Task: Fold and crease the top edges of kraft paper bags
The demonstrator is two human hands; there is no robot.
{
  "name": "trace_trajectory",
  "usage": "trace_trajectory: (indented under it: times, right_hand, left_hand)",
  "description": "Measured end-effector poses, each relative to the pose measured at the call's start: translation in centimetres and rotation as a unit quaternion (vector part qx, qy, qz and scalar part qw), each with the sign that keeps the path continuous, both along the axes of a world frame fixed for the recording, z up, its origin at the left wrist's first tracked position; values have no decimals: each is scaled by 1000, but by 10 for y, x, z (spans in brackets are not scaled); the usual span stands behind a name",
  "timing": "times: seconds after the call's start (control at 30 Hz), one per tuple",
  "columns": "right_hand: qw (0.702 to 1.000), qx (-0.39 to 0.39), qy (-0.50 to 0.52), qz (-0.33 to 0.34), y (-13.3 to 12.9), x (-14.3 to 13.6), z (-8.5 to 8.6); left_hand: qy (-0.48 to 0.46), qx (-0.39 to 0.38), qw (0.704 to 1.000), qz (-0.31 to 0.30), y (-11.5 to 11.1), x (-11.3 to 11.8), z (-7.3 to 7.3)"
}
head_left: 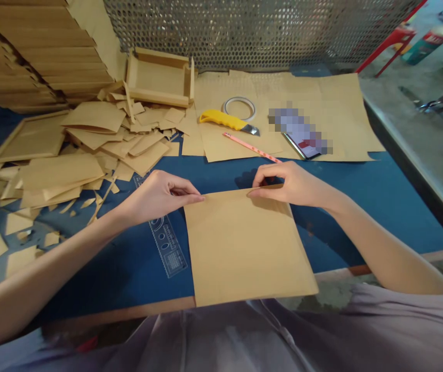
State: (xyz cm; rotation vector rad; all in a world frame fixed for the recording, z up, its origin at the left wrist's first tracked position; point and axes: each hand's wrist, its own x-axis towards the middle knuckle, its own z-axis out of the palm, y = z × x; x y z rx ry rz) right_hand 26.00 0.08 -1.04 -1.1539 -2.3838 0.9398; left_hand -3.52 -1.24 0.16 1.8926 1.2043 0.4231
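A flat sheet of brown cardboard (248, 248) lies at the front of the blue table, its near edge reaching past the table's edge. My left hand (171, 192) pinches its far left corner between thumb and fingers. At the far edge, toward the right corner, my right hand (279, 182) grips the sheet, thumb on top and fingers curled behind. A clear stencil ruler (169, 248) lies left of the sheet, partly under my left wrist. Beyond my right hand is a pink pencil (247, 145).
Cardboard scraps (62, 173) cover the table's left side, below a tall cardboard stack (47, 46). A folded tray (159, 77), yellow cutter (225, 120), tape roll (240, 107) and phone (301, 137) lie at the back, before a perforated metal panel (225, 33).
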Motion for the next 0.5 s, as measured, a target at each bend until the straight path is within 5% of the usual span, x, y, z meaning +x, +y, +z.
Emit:
trace_trajectory:
  times: [0.27, 0.5]
  right_hand:
    - [993, 86, 8, 77, -8, -34, 4]
    - [990, 108, 62, 68, -11, -63, -6]
  left_hand:
    - [-9, 22, 1000, -8, -4, 6, -2]
    - [-18, 76, 997, -14, -11, 11, -5]
